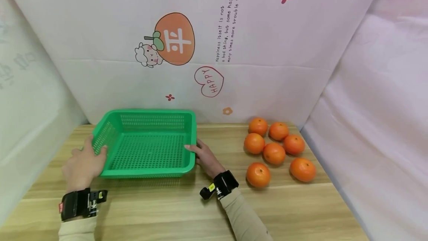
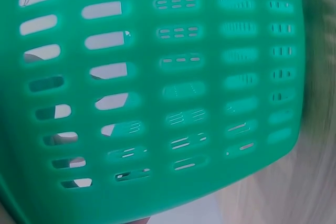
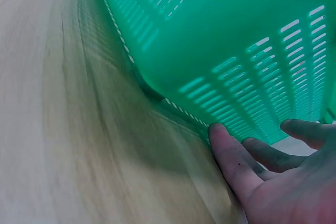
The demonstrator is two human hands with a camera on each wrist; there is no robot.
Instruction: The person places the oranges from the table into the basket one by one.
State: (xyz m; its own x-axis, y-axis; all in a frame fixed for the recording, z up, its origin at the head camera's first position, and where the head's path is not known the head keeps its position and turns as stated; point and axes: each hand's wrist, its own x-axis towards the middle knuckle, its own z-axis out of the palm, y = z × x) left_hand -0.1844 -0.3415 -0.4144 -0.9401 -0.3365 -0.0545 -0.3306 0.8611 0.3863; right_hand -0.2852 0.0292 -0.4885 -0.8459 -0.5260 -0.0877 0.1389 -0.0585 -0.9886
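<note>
A green plastic basket (image 1: 150, 151) with slotted walls spans both hands on the left side in the head view; nothing lies inside it. My left hand (image 1: 84, 164) grips its left rim, near the front corner. On the opposite side, my right hand (image 1: 208, 157) holds the right wall, thumb over the rim and fingers outside. The right wrist view shows those fingers (image 3: 231, 156) against the slotted outer wall (image 3: 262, 77), with a shadow on the table below the basket. In the left wrist view the basket's side wall (image 2: 157, 98) fills most of the picture, and the left hand is almost wholly hidden.
Several oranges (image 1: 274, 153) sit grouped on the right part of the wooden table (image 1: 160, 211). A white printed cloth (image 1: 260, 47) rises behind the table's back edge, and white cloth (image 1: 378, 122) also hangs at the sides.
</note>
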